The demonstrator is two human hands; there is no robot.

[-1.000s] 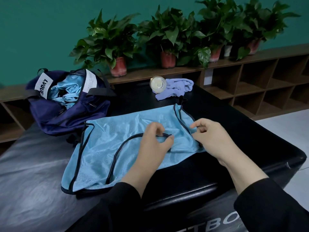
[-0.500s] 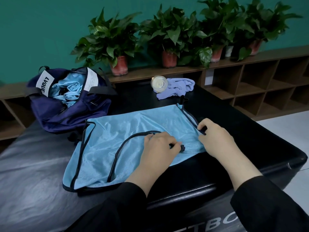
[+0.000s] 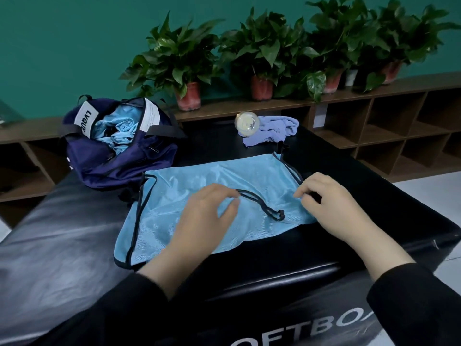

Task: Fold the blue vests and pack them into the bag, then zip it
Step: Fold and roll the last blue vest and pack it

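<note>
In the head view, a blue vest (image 3: 199, 196) is seen spread flat across the middle of the black padded tabletop (image 3: 50, 245), its near hem lying close to the front edge and its right side reaching toward the right edge. The left hand (image 3: 199, 221) is rested on the middle of the vest, its fingers (image 3: 224, 194) loosely curled beside the black trim loop (image 3: 259, 202); whether the trim is actually pinched cannot be told. The right hand (image 3: 334, 211) is placed at the vest's right edge, its fingers (image 3: 303, 193) bent down onto the fabric, and a firm hold cannot be confirmed there either.

The open navy bag (image 3: 119, 158) is set at the far left corner of the tabletop, with earlier vests (image 3: 119, 131) already bundled inside and the zip not yet closed. A bottle (image 3: 247, 122) and a lilac cloth (image 3: 274, 131) are lying by the far edge, apart from the vest.

Several risks are judged from this layout. The mesh looks thin and slippery, so the layers could be dragged out of line if only one hand is moved, and a crooked fold would result. The loose trim loop could be caught under the fold and a lump left. Since the near hem sits by the front edge, the vest could be pulled off the tabletop by a tug toward the body. The bag looks fairly full, so the zip may be snagged on fabric if the vests are not pressed down.
</note>
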